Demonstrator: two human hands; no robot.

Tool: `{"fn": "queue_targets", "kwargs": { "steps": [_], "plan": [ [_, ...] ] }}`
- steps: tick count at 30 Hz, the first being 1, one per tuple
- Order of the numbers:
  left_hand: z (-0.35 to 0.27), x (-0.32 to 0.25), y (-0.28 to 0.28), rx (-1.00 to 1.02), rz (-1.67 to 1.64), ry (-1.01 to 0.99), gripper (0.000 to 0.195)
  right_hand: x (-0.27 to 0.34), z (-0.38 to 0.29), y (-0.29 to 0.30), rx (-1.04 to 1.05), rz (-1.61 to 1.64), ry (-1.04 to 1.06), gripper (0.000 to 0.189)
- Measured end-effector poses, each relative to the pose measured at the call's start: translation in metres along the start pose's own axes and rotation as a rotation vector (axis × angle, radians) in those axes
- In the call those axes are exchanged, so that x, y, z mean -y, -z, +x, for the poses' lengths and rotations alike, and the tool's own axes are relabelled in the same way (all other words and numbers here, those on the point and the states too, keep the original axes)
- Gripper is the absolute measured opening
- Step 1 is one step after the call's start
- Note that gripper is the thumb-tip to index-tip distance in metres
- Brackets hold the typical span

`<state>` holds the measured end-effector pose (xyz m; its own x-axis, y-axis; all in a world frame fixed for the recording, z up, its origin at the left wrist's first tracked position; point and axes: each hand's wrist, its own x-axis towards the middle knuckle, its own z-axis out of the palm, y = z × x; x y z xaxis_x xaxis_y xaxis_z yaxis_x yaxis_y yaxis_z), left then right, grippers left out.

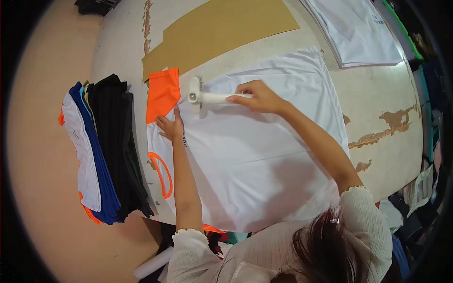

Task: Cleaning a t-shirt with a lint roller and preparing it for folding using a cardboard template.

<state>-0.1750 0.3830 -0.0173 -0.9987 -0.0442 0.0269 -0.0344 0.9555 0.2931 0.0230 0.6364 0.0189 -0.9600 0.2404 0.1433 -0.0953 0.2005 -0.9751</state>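
Observation:
A white T-shirt with orange sleeves and an orange-trimmed neck (240, 141) lies spread before me. My left hand (172, 126) rests flat on it beside the upper orange sleeve (163, 92), fingers apart and holding nothing. In my right hand (260, 97) is the handle of a white handheld garment steamer (212, 98). Its wide head points left, over the shirt's edge just right of the orange sleeve. Whether the head touches the cloth, I cannot tell.
Folded garments, black (111, 141), blue and white, lie stacked at the table's left edge. A brown cardboard sheet (226, 32) lies beyond the shirt. Folded white garments (357, 32) sit at the upper right. The white tabletop (385, 88) has chipped patches.

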Motion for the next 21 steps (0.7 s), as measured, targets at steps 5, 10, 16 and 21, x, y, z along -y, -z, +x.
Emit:
{"fn": "queue_targets", "kwargs": {
  "steps": [5, 10, 16, 21],
  "plan": [
    [0.012, 0.018, -0.001, 0.013, 0.085, 0.006, 0.108, 0.008, 0.040, -0.032, 0.305, 0.198, -0.267, 0.042],
    [0.005, 0.004, -0.001, 0.020, 0.107, 0.047, 0.105, 0.003, 0.049, -0.023, 0.334, 0.060, -0.272, 0.045],
    [0.001, 0.002, 0.004, 0.019, 0.099, 0.047, 0.102, 0.009, 0.012, 0.066, 0.312, -0.072, -0.347, 0.043],
    [0.000, 0.000, 0.003, 0.003, 0.110, 0.052, 0.102, 0.018, -0.060, 0.156, 0.003, -0.245, -0.516, 0.036]
  ]
}}
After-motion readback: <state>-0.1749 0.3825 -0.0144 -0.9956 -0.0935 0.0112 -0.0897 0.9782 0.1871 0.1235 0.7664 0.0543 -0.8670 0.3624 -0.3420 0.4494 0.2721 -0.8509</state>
